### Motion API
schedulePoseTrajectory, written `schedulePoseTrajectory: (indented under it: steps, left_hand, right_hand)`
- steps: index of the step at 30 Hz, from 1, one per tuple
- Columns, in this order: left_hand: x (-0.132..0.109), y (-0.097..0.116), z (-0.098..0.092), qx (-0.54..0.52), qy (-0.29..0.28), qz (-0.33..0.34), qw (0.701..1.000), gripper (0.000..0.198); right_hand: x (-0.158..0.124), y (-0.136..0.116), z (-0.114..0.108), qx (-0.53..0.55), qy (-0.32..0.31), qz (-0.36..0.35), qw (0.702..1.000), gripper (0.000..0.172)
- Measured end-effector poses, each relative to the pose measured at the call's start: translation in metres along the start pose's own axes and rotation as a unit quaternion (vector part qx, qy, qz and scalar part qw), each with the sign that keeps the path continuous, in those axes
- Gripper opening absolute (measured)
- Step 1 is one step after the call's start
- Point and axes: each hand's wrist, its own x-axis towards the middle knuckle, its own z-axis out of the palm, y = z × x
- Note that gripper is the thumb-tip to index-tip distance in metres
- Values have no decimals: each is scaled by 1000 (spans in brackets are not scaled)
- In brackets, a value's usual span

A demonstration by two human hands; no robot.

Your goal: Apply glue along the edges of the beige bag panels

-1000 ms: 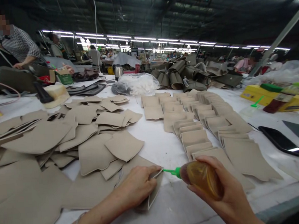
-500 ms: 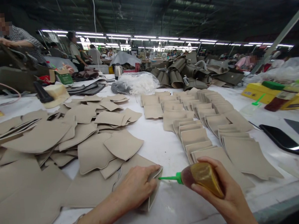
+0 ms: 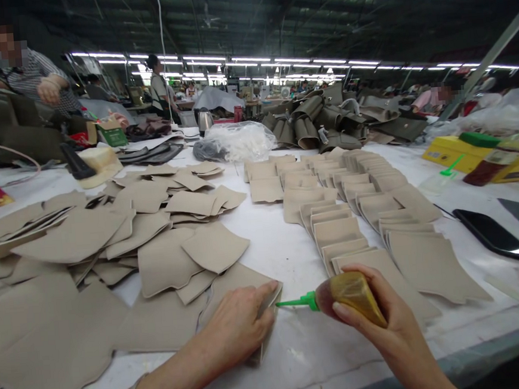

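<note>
1. At the lower centre of the frame, the left hand (image 3: 238,325) presses flat on a folded beige piece (image 3: 239,280).
2. The right hand (image 3: 387,328), lower right, closes around an amber glue bottle (image 3: 350,292).
3. The bottle's green nozzle (image 3: 295,302) points left at the piece's edge.

Dim, perhaps raftered roof (image 3: 272,13); strip lights (image 3: 294,60)

Bare lane on surface (image 3: 275,247), mid-width, running clear to the far plastic bag (image 3: 241,142). Left flank: loose pieces (image 3: 155,238), overlapping. Right flank: rowed pieces (image 3: 346,211), then phone (image 3: 496,236). Near end narrowed by left hand (image 3: 240,325) and bottle (image 3: 348,295).
</note>
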Motion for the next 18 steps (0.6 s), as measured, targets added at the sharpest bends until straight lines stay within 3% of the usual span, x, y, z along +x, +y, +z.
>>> schedulePoseTrajectory:
  steps: [5, 9, 13, 18]
  left_hand:
    - [0, -1, 2, 9, -4, -3, 1000, 50]
    - [1, -1, 1, 8, -7, 4, 1000, 49]
    - [1, 0, 1, 16, -16, 5, 1000, 51]
    - [-1, -1, 2, 27, -14, 2, 1000, 51]
  right_hand:
    - [-6, -2, 1, 48, -59, 35, 996, 49]
    - [-10, -3, 1, 38, -52, 25, 998, 47]
    - [-14, -4, 1, 63, -90, 47, 993, 49]
    - [-18, -3, 1, 67, -76, 47, 994, 49]
